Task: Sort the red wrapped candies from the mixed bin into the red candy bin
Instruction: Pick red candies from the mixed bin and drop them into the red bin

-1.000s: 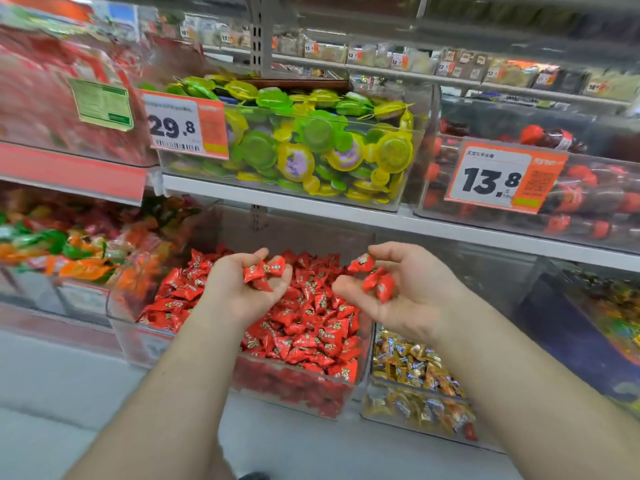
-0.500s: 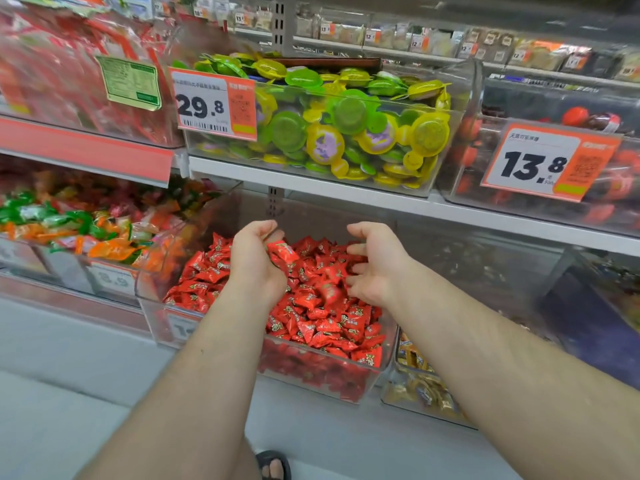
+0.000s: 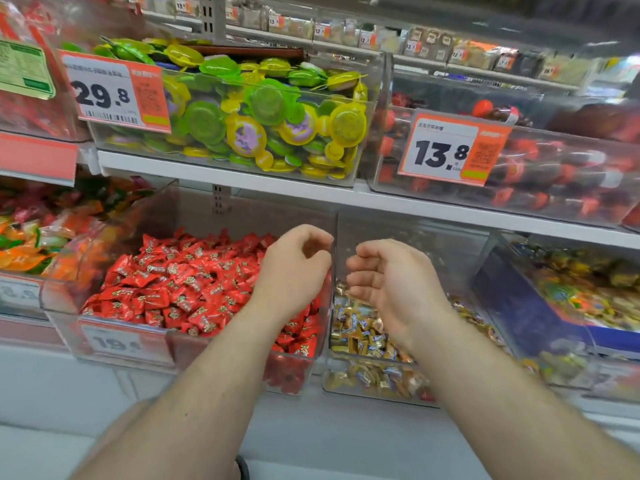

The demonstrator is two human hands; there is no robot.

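The clear red candy bin [image 3: 62, 317] on the lower shelf is heaped with red wrapped candies [image 3: 180, 282]. Next to it on the right stands the mixed bin [image 3: 367, 356], holding gold and blue wrapped candies; a clear divider wall separates the two. My left hand [image 3: 294, 268] hovers over the right end of the red heap with its fingers loosely curled, and no candy shows in it. Above the mixed bin, just right of the divider, my right hand [image 3: 391, 282] is palm-in with relaxed curled fingers and holds nothing.
A white shelf edge [image 3: 311, 192] runs just above both hands. On it sit a bin of green and yellow jelly cups [image 3: 242, 123] and a bin of red-capped sweets [image 3: 554, 174]. Orange and green candies [image 3: 27, 244] lie at left, a blue-lined bin [image 3: 571, 296] at right.
Both hands held red candies over the red bin a second ago and have since let them go. The right hand has moved across the divider to above the mixed bin.
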